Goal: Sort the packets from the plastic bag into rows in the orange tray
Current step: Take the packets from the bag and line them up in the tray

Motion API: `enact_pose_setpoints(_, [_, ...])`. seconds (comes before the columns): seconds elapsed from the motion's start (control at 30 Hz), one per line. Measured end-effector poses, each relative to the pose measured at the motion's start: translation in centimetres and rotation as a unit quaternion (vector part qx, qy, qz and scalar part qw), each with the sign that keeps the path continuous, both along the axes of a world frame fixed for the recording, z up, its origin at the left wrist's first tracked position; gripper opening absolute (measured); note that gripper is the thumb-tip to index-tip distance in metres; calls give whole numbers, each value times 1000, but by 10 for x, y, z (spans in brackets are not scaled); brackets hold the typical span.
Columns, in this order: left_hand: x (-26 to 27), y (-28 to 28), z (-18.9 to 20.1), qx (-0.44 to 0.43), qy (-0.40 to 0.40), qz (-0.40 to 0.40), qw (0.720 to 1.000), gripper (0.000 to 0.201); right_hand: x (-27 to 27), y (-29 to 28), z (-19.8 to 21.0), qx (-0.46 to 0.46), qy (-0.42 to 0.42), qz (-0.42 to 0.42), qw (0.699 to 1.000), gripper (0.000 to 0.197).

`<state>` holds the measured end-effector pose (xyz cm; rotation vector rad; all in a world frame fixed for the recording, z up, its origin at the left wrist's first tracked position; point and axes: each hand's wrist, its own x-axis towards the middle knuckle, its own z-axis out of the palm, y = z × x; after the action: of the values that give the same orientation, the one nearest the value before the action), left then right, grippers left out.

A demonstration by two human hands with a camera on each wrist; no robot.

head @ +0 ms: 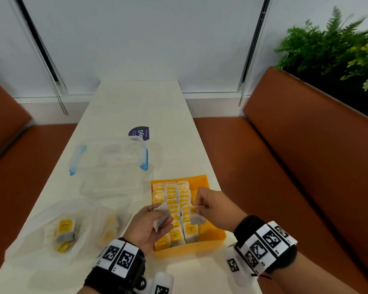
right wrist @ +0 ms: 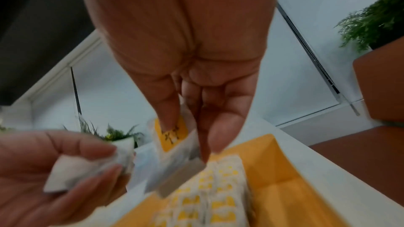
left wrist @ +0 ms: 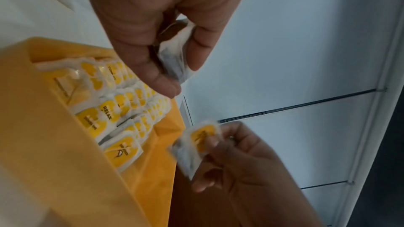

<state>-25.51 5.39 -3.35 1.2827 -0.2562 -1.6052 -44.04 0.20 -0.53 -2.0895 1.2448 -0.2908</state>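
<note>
The orange tray [head: 212,232] sits at the table's near right with three rows of white-and-yellow packets [head: 174,200] standing in it. My left hand [head: 151,221] hovers over the tray's near left and grips a small bunch of white packets [head: 163,216] [left wrist: 174,57] [right wrist: 91,166]. My right hand [head: 212,205] is above the tray's right side and pinches one yellow-labelled packet [head: 197,216] [left wrist: 196,146] [right wrist: 172,146] between thumb and fingers. The clear plastic bag [head: 57,225] lies at the near left with several packets [head: 65,231] inside.
A clear lidded container [head: 108,160] with blue clips stands behind the bag, and a purple round label [head: 139,132] lies beyond it. Brown benches [head: 295,166] flank the narrow white table [head: 142,102]. A green plant [head: 336,43] stands at the far right.
</note>
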Motion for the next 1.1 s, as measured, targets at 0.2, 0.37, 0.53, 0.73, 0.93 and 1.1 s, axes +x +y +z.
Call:
enact_pose_setpoints(0.2, [1,5,0,1,12,8,1000,15,13,-4,-23,90,131,28,987,11])
enact_pose_setpoints(0.37, [4,10,0,0,22,20,1000,15,32,0,-44,116,234,72,963,29])
enact_pose_setpoints(0.53, [11,12,-2,-5,26,29,999,14,35,-2,-46,108,271,71,954,6])
enact_pose_setpoints(0.73, [10,10,-4,-5,27,25,999,14,36,-4,-52,93,350,84,928,36])
enact_pose_setpoints(0.93, [7,7,-3,-5,26,26,999,15,39,-1,-58,77,332,55,939,25])
enact_pose_setpoints(1.1, [7,7,-4,-4,22,24,999,15,34,0,-59,63,285,22,956,22])
